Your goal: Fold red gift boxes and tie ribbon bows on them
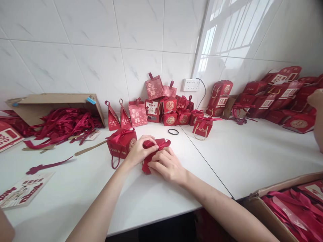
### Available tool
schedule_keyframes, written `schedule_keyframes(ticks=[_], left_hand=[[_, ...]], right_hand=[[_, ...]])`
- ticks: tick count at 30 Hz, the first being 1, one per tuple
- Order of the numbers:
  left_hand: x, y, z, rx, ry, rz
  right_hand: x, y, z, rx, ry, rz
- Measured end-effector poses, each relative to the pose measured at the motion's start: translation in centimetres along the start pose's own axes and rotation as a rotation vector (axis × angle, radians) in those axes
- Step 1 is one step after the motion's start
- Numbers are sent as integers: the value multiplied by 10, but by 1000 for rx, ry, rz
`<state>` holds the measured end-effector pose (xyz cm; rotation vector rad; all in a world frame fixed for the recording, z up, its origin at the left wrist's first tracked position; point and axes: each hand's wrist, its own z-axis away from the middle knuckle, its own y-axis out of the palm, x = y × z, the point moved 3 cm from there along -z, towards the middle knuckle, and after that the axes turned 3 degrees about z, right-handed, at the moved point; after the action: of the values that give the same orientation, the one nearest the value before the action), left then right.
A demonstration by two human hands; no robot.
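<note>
Between my hands, at the middle of the table's front part, is a small red gift box (146, 168) topped with a red ribbon bow (165, 144). My left hand (141, 149) is closed, thumb and fingers at the ribbon on the box's top. Curled fingers of my right hand (169, 164) rest against the near side of the same box, just below the bow, and hide much of it. Just left of my left hand stands a larger red box (118, 144) with its own bow and a dark red cord handle hanging down.
A cardboard carton (60, 99) spills red ribbons (68, 124) at left. Finished-looking red boxes (169, 112) line the wall under a power strip (191, 84). A black ring (173, 131) lies nearby. Another person's hand (316, 104) is at far right, above an open carton (259, 195).
</note>
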<state>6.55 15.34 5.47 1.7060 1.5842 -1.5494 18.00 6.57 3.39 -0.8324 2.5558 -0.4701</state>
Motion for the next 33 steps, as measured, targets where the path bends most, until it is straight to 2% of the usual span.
schedule_keyframes(ticks=[4,11,13,15,17,19,21,23,25,27,33], left_hand=[[-1,0,1,84,-44,1],[-1,7,2,47,-39,-20],[-1,7,2,50,-42,-14],[0,7,1,57,-53,-7],[1,6,1,64,-70,11],[3,6,1,66,-90,37],[5,6,1,65,-100,60],[7,6,2,70,-99,72],[8,6,2,76,-91,71],[8,7,2,76,-87,59],[8,8,1,62,-92,40]], right_hand=[[1,-4,-1,-51,-14,-42],[4,-4,1,22,-108,-107],[5,-5,2,20,-148,-156],[1,-8,1,-12,-118,-274],[-12,-14,1,-76,71,-425],[-34,-19,2,-86,416,-523],[-55,-22,6,64,769,-559],[-67,-21,9,333,985,-642],[-69,-19,11,599,1055,-792],[-67,-16,12,743,1070,-908],[-66,-11,17,764,1087,-1065]])
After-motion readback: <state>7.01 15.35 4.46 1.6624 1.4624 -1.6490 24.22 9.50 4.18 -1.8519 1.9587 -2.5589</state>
